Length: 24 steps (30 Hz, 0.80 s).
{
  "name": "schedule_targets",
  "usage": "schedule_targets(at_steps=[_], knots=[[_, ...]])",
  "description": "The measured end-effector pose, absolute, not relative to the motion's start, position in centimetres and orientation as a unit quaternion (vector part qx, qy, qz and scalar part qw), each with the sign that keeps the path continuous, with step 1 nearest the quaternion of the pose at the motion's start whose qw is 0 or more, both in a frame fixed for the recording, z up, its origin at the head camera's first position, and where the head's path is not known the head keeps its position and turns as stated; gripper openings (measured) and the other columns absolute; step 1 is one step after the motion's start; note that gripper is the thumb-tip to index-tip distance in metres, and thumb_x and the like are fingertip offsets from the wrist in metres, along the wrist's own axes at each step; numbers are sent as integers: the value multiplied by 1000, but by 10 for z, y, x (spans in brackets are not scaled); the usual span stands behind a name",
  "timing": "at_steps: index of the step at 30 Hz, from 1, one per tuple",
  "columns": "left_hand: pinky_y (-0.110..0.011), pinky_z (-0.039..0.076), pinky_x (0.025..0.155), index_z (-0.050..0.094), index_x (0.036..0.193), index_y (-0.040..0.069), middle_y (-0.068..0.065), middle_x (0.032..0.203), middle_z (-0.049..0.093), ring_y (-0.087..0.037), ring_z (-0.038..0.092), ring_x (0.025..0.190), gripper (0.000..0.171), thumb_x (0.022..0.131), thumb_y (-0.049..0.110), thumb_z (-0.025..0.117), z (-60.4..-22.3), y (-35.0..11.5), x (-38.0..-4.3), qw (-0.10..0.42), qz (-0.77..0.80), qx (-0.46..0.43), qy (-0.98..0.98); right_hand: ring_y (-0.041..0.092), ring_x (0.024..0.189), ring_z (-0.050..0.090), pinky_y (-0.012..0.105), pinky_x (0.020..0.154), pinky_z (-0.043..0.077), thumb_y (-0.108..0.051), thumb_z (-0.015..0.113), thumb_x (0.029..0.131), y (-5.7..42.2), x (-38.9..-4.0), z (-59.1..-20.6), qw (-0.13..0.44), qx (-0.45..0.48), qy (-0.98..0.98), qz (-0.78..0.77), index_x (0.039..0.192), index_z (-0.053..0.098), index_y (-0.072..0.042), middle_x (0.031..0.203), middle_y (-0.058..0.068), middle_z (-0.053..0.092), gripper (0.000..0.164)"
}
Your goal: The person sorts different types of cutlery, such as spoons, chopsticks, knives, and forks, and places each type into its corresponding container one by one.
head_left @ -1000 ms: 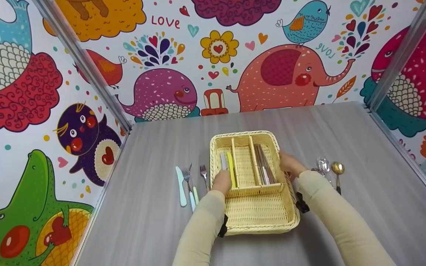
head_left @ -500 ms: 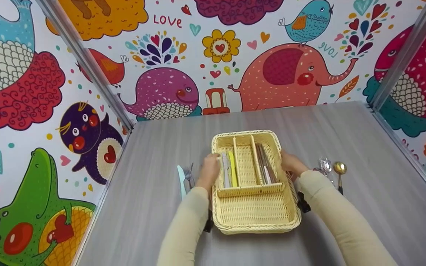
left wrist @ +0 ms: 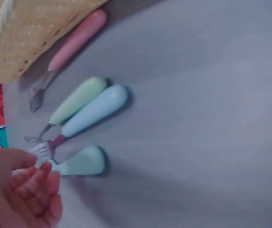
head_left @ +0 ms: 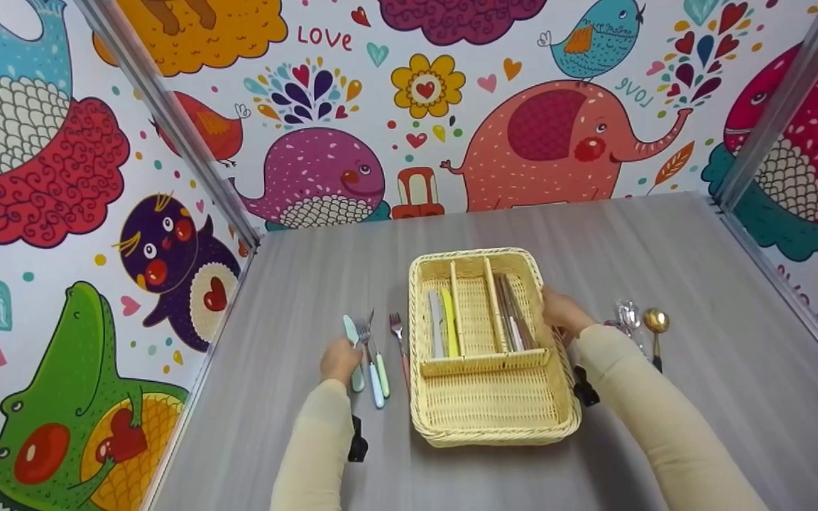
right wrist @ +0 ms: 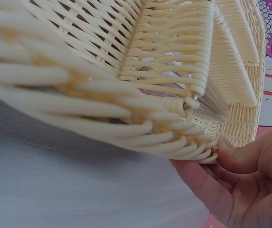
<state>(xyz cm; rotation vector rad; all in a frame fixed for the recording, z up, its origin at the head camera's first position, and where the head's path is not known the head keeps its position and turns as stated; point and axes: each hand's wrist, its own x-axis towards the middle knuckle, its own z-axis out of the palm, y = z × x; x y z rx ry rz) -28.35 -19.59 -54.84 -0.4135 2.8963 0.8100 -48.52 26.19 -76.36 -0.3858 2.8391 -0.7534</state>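
My left hand (head_left: 340,360) is at a mint knife (left wrist: 83,161), fingers loosely bent over its neck and thumb apart from them in the left wrist view. Next to that knife lie a fork with a light blue handle (head_left: 375,387) and a green-handled utensil (head_left: 382,375). A pink-handled fork (left wrist: 79,40) lies close to the wicker basket (head_left: 494,436). My right hand (right wrist: 245,180) pinches the basket's right rim, thumb inside and fingers under the edge. In the basket's left compartment sit a grey strip-like utensil (head_left: 437,326) and a yellow one (head_left: 449,323); brown chopsticks (head_left: 512,312) fill the right one.
Right of the basket, a gold spoon (head_left: 656,323) with a dark handle and a clear-wrapped shiny utensil (head_left: 628,316) lie on the grey table (head_left: 324,270). Patterned wall panels stand behind and at both sides, joined by metal posts (head_left: 771,121).
My left hand has left the basket's left compartment and moved left to the mint knife, leaving the grey utensil inside. My right hand stays on the rim.
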Motion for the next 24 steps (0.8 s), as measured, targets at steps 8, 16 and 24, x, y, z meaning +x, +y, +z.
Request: schedule_targets(at_steps=[8, 16, 24], knots=[[-40, 48, 70, 62, 91, -3, -15, 87, 62, -22, 51, 72, 15, 82, 8, 57, -560, -195, -273, 89, 248, -163, 951, 21, 60, 46, 31, 50, 39, 1, 47, 81, 260, -469, -743, 90, -139, 949, -270, 145, 8, 1, 116, 32, 49, 76], [-28, 42, 51, 58, 76, 0, -7, 67, 55, -18, 49, 59, 9, 80, 9, 60, -566, -196, -272, 91, 325, -192, 922, 22, 45, 44, 35, 41, 39, -1, 46, 84, 261, -481, -753, 165, -65, 944, -277, 146, -5, -2, 87, 22, 58, 80], [-23, 40, 43, 56, 75, 0, -5, 58, 49, -16, 49, 53, 12, 82, 8, 62, -571, -198, -277, 111, 376, -231, 891, 25, 60, 49, 32, 50, 41, 0, 43, 83, 244, -442, -694, 134, -86, 949, -273, 142, 5, 9, 101, 31, 55, 71]])
